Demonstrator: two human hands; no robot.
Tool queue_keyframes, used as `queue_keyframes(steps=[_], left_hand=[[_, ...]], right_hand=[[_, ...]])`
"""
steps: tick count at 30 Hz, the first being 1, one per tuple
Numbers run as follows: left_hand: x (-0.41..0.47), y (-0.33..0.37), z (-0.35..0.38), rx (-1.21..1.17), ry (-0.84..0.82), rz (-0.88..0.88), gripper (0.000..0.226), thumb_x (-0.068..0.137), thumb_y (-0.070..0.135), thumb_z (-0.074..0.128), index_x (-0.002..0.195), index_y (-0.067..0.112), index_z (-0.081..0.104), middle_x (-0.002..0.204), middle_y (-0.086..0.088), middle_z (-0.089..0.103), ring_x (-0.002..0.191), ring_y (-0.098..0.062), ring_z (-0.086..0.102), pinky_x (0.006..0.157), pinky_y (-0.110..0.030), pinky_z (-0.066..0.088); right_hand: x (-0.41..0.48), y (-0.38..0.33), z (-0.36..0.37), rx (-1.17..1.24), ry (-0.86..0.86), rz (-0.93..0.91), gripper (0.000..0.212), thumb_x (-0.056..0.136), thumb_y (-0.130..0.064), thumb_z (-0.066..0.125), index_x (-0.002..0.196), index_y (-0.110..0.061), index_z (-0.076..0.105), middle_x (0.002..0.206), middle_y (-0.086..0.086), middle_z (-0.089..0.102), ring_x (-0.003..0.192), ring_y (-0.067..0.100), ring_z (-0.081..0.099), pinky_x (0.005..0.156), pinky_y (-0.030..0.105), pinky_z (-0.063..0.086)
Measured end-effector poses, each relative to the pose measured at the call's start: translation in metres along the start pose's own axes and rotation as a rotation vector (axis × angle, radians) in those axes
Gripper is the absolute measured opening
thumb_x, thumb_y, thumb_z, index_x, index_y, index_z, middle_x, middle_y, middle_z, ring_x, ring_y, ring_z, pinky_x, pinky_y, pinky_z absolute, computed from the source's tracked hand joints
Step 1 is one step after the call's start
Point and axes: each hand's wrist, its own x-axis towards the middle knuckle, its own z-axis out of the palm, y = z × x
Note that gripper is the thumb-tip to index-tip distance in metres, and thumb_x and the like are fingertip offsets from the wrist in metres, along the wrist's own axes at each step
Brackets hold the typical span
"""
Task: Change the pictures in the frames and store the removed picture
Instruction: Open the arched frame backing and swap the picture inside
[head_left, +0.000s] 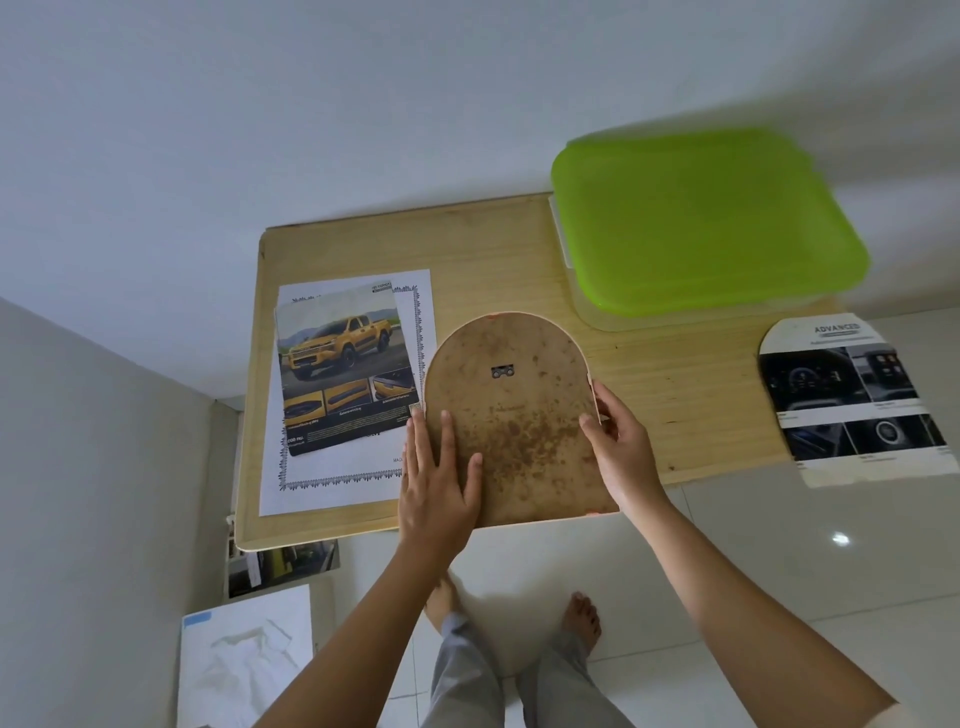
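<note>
Your frame (511, 415) lies face down at the near edge of the wooden table (675, 405). Its stained brown back faces up, with the small metal hanger (502, 371) near the arched top. Your left hand (439, 488) rests flat on the lower left of the back, fingers straight and spread. Your right hand (621, 447) grips the frame's right edge, fingers curled round it. Just left of the frame, the truck picture (343, 364) lies on a bordered white sheet (332, 483). An arch-cut picture (852, 400) of a car interior lies at the table's right end, well apart from the frame. A box with a green lid (701, 223) stands at the far right corner
</note>
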Motion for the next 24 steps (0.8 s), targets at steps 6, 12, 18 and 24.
queue_keyframes(steps=[6,12,18,24], left_hand=[[0.017,0.041,-0.034,-0.166,0.087,0.021,0.055,0.099,0.036,0.029,0.148,0.015,0.017,0.157,-0.004,0.006,0.145,-0.017,0.004,0.117,-0.038,0.016],[0.050,0.124,-0.111,-0.657,0.174,0.118,0.054,0.098,0.038,0.039,0.146,0.038,0.014,0.145,-0.001,0.040,0.131,-0.013,0.038,0.106,-0.028,0.032],[0.061,0.169,-0.166,-0.881,0.183,0.099,0.072,0.087,0.051,0.049,0.140,0.055,0.001,0.078,0.017,0.049,0.084,-0.032,0.065,0.072,-0.054,0.054],[0.059,0.169,-0.180,-0.916,0.339,-0.031,0.062,0.093,0.016,0.043,0.147,0.028,0.016,0.091,-0.009,0.057,0.070,-0.027,0.055,0.063,-0.039,0.050]], right_hand=[[-0.003,-0.030,0.003,0.085,-0.010,-0.147,0.043,0.092,-0.014,0.056,0.134,-0.019,0.047,0.107,-0.007,0.062,0.064,-0.005,0.051,0.058,0.011,0.041],[-0.008,-0.094,-0.006,0.082,-0.070,-0.430,0.046,0.085,-0.020,0.059,0.129,-0.015,0.052,0.097,-0.012,0.065,0.069,0.003,0.055,0.058,0.014,0.043],[0.001,-0.135,-0.019,-0.412,-0.028,-1.009,0.041,0.087,-0.015,0.059,0.128,-0.010,0.054,0.117,0.002,0.061,0.099,0.018,0.059,0.086,0.022,0.045],[-0.009,-0.150,-0.017,-0.369,-0.135,-1.013,0.042,0.084,-0.025,0.063,0.125,-0.018,0.056,0.120,-0.002,0.059,0.104,0.011,0.055,0.091,0.023,0.046]])
